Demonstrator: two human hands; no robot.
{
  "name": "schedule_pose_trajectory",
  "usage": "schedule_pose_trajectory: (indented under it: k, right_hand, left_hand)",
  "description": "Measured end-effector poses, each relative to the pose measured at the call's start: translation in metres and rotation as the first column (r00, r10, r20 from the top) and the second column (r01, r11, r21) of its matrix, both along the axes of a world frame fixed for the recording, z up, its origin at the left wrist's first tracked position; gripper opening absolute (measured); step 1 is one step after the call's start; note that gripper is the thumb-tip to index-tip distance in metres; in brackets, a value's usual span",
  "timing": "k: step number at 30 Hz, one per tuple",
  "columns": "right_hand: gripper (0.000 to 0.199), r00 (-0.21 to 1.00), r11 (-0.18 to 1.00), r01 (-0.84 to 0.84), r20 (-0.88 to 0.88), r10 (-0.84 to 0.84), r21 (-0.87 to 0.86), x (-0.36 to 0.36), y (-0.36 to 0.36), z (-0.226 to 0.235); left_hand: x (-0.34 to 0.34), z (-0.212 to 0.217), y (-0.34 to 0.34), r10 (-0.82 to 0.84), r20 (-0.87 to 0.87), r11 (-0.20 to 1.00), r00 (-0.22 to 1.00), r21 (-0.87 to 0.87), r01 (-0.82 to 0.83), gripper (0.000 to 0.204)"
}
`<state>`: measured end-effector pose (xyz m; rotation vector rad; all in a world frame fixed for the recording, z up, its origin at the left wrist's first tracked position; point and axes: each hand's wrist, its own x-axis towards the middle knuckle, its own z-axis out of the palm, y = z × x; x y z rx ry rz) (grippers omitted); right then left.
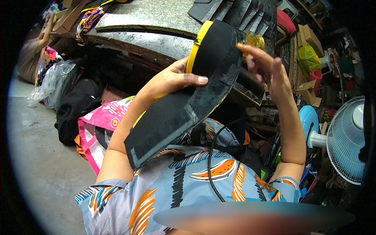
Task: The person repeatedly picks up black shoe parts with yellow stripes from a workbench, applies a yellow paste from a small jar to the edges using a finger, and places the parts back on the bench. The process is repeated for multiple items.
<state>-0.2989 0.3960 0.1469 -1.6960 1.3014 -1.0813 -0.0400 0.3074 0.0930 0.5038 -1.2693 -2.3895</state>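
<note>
A long, curved black panel point(211, 72) with yellow trim along parts of its edge slants up before my chest. Its dark surface bears a glossy, wet-looking band along the lower edge. My left hand point(180, 78) grips the panel near its middle, the thumb lying on the black face and the fingers hidden behind. At the panel's upper right edge is my right hand point(266, 64), holding nothing, its index finger stretched to the rim and the other fingers loosely bent and apart. Behind that hand stands a yellowish see-through jar point(255, 41), partly covered by it.
A worn grey workbench point(145, 19) lies ahead, with overlapping black pieces point(235, 13) on it. To the right is a white fan point(346, 135) near cardboard boxes point(311, 39). Pink bags point(105, 117) and a black bundle point(78, 109) lie left. Another person point(33, 58) sits far left.
</note>
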Motion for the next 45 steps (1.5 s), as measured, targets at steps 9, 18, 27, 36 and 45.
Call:
schedule_pose_trajectory:
  k: [9,18,27,36,45]
  right_hand:
    - [0.070,0.881,0.928,0.062,-0.417,-0.224,-0.366,-0.005,-0.006,0.019]
    - [0.067,0.451,0.802,-0.058,-0.732,-0.511,-0.595,0.001,-0.007,0.017]
    - [0.070,0.974,0.971,0.062,-0.200,-0.110,-0.231,-0.008,-0.011,0.001]
    - [0.085,0.969,0.987,-0.067,-0.247,0.029,-0.145,0.005,0.009,0.006]
    - [0.091,0.944,0.984,-0.032,-0.330,-0.028,-0.174,0.019,0.002,0.005]
  left_hand:
    - [0.002,-0.002,-0.001,-0.016,-0.017,0.998,1.000,0.063,0.017,0.047]
    - [0.004,0.001,0.001,-0.043,-0.020,0.997,0.999,0.063,0.044,0.048]
    - [0.003,-0.003,0.001,-0.004,-0.011,1.000,1.000,0.023,0.004,0.046]
    - [-0.001,-0.006,-0.003,0.033,-0.011,0.999,0.999,0.003,-0.033,0.046]
    - [-0.003,-0.004,-0.001,0.071,-0.005,0.997,0.997,0.004,-0.071,0.048]
